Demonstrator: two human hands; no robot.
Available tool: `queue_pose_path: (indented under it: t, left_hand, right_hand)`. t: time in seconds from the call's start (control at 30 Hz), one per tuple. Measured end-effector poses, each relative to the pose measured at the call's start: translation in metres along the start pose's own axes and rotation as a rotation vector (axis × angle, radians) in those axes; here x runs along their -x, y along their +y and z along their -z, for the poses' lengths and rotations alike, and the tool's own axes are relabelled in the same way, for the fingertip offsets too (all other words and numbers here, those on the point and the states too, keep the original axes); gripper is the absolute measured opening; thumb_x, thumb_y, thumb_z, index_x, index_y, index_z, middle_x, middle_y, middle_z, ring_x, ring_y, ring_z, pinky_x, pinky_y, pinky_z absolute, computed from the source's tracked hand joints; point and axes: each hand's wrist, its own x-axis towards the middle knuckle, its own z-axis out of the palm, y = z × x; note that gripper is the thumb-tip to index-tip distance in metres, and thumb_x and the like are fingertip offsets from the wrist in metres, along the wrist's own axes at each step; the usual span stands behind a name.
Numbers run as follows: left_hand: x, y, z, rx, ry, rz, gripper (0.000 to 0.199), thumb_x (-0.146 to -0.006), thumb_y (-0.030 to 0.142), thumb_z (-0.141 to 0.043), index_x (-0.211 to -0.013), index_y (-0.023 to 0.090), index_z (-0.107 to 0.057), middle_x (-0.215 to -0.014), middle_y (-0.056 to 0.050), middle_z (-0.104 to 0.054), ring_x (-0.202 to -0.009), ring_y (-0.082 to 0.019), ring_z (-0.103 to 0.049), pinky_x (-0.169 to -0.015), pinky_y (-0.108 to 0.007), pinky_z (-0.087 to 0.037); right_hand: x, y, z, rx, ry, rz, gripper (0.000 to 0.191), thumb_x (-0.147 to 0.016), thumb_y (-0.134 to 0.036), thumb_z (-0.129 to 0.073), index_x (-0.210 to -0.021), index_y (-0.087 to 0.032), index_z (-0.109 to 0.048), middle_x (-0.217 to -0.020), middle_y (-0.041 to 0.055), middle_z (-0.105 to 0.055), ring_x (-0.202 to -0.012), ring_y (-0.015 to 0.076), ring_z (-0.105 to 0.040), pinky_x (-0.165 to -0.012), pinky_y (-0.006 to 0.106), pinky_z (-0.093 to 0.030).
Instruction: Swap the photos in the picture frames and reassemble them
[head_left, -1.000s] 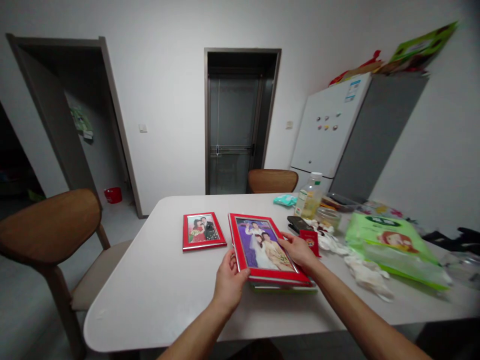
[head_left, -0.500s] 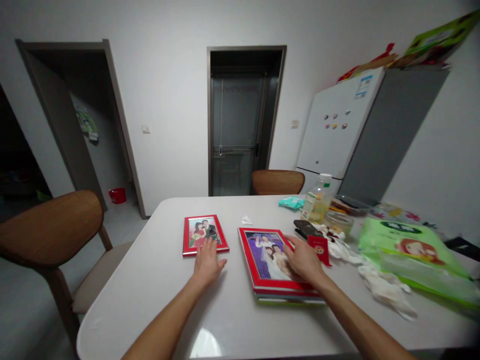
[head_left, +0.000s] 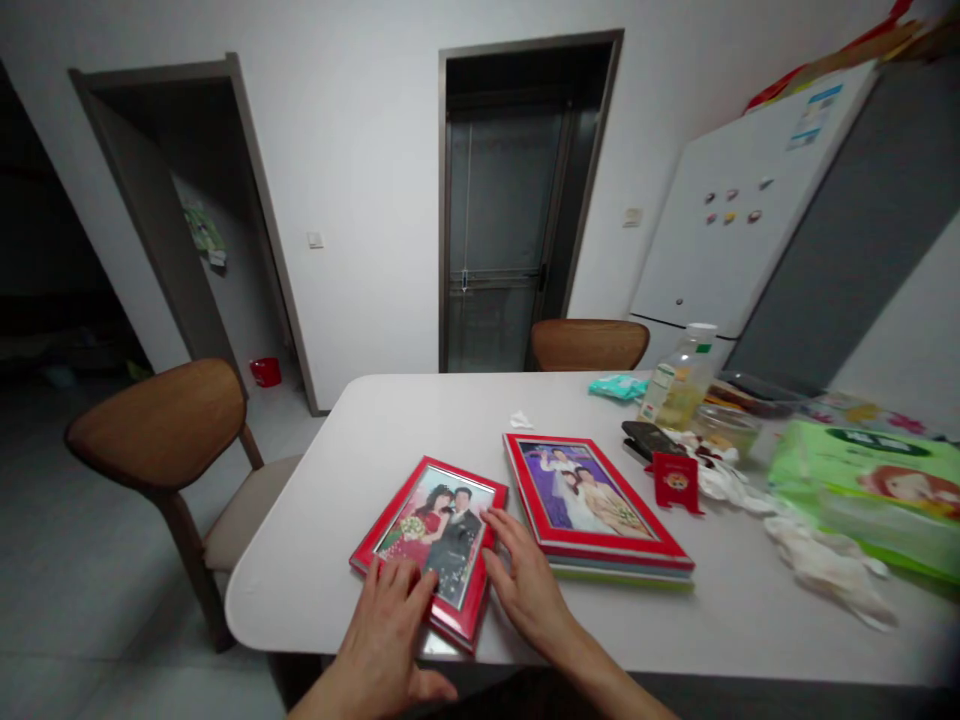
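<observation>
A red-framed photo (head_left: 450,520) of a couple lies tilted on the white table near its front edge. My left hand (head_left: 394,625) rests on the frame's lower left border, fingers spread. On the frame's right border lie the fingertips of my right hand (head_left: 525,580), also spread and not wrapped round it. Just to the right sits a larger red-framed photo (head_left: 592,500) with a purple background, on top of a stack; neither hand touches it.
A small red box (head_left: 675,482), a dark phone (head_left: 649,440), a bottle (head_left: 679,385), crumpled tissues (head_left: 825,565) and a green tissue pack (head_left: 870,490) crowd the table's right side. Wooden chairs stand at the left (head_left: 172,425) and far side (head_left: 589,345).
The smaller photo frame has come nearer and turned at an angle. My right hand has left the larger frame and now touches the smaller one. The camera view has shifted.
</observation>
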Motion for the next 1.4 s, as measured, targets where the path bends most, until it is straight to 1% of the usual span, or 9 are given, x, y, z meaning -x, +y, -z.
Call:
queue_pose_path:
  t: [0.17, 0.3, 0.43, 0.53, 0.73, 0.9, 1.07, 1.23, 1.4]
  left_hand:
    - [0.019, 0.019, -0.009, -0.037, 0.083, -0.088, 0.034, -0.066, 0.018, -0.055, -0.1, 0.022, -0.053, -0.095, -0.006, -0.056, -0.089, -0.024, -0.05, -0.08, -0.038, -0.042]
    - [0.014, 0.021, 0.016, 0.065, 0.282, -0.126, 0.034, -0.072, 0.017, -0.047, -0.105, 0.022, -0.05, -0.098, -0.007, -0.055, -0.091, -0.022, -0.05, -0.078, -0.034, -0.044]
    - [0.004, 0.013, 0.053, 0.367, 0.581, 0.074, 0.039, -0.078, 0.018, -0.038, -0.116, 0.023, -0.04, -0.105, -0.006, -0.052, -0.096, -0.018, -0.05, -0.079, -0.031, -0.045]
    - [0.002, 0.004, 0.063, 0.602, 0.704, 0.253, 0.039, -0.078, 0.026, -0.042, -0.117, 0.02, -0.039, -0.114, -0.007, -0.049, -0.098, -0.018, -0.05, -0.072, -0.028, -0.048]
    - [0.019, -0.02, 0.03, 0.797, 0.609, 0.428, 0.048, -0.075, 0.032, -0.046, -0.119, 0.015, -0.037, -0.115, -0.009, -0.052, -0.101, -0.019, -0.052, -0.084, -0.031, -0.043]
    - [0.034, -0.031, 0.0, 0.558, 0.503, 0.472, 0.051, -0.076, 0.034, -0.045, -0.12, 0.012, -0.036, -0.12, -0.012, -0.048, -0.111, -0.022, -0.044, -0.094, -0.036, -0.035]
    - [0.04, -0.033, -0.022, 0.307, 0.428, 0.419, 0.052, -0.08, 0.035, -0.039, -0.124, 0.01, -0.03, -0.12, -0.015, -0.047, -0.112, -0.024, -0.043, -0.093, -0.042, -0.034]
    - [0.041, -0.04, -0.043, 0.087, 0.453, 0.303, 0.051, -0.078, 0.035, -0.044, -0.121, 0.01, -0.034, -0.123, -0.017, -0.044, -0.113, -0.025, -0.041, -0.095, -0.045, -0.032]
    - [0.039, -0.04, -0.038, 0.008, 0.396, 0.241, 0.051, -0.074, 0.032, -0.052, -0.118, 0.011, -0.037, -0.127, -0.018, -0.039, -0.117, -0.026, -0.035, -0.094, -0.046, -0.033]
  right_hand:
    - [-0.002, -0.005, 0.002, -0.061, 0.075, -0.06, 0.04, -0.074, -0.028, -0.041, -0.111, -0.017, -0.05, -0.12, 0.0102, -0.046, -0.113, 0.0211, -0.039, -0.097, 0.039, -0.03]
    - [-0.003, -0.018, 0.01, -0.102, 0.193, -0.019, 0.041, -0.076, -0.032, -0.04, -0.114, -0.017, -0.047, -0.124, 0.0096, -0.042, -0.117, 0.0203, -0.034, -0.098, 0.039, -0.028]
    - [-0.004, -0.033, 0.0, -0.115, 0.128, 0.021, 0.042, -0.077, -0.034, -0.04, -0.115, -0.017, -0.045, -0.123, 0.0101, -0.042, -0.114, 0.02, -0.037, -0.093, 0.037, -0.034]
    - [-0.007, -0.042, -0.019, -0.119, -0.021, 0.067, 0.04, -0.078, -0.033, -0.039, -0.115, -0.018, -0.045, -0.119, 0.0094, -0.046, -0.11, 0.0187, -0.042, -0.092, 0.035, -0.035]
    - [-0.011, -0.04, -0.039, 0.06, -0.212, 0.12, 0.04, -0.072, -0.03, -0.049, -0.109, -0.014, -0.053, -0.11, 0.011, -0.053, -0.103, 0.02, -0.046, -0.091, 0.032, -0.033]
    - [-0.009, -0.034, -0.036, 0.198, -0.269, 0.154, 0.034, -0.07, -0.028, -0.052, -0.102, -0.018, -0.058, -0.105, 0.0095, -0.054, -0.099, 0.0207, -0.046, -0.086, 0.03, -0.035]
    - [-0.009, -0.031, -0.034, 0.276, -0.318, 0.157, 0.035, -0.067, -0.03, -0.055, -0.101, -0.019, -0.059, -0.102, 0.0102, -0.052, -0.096, 0.0216, -0.045, -0.082, 0.03, -0.035]
    - [-0.01, -0.027, -0.031, 0.317, -0.387, 0.175, 0.034, -0.065, -0.03, -0.057, -0.099, -0.024, -0.059, -0.1, 0.0078, -0.051, -0.092, 0.0205, -0.046, -0.079, 0.032, -0.035]
    - [-0.016, -0.036, -0.027, 0.289, -0.497, 0.344, 0.031, -0.064, -0.022, -0.06, -0.095, -0.026, -0.062, -0.109, 0.0074, -0.048, -0.097, 0.0209, -0.044, -0.082, 0.033, -0.033]
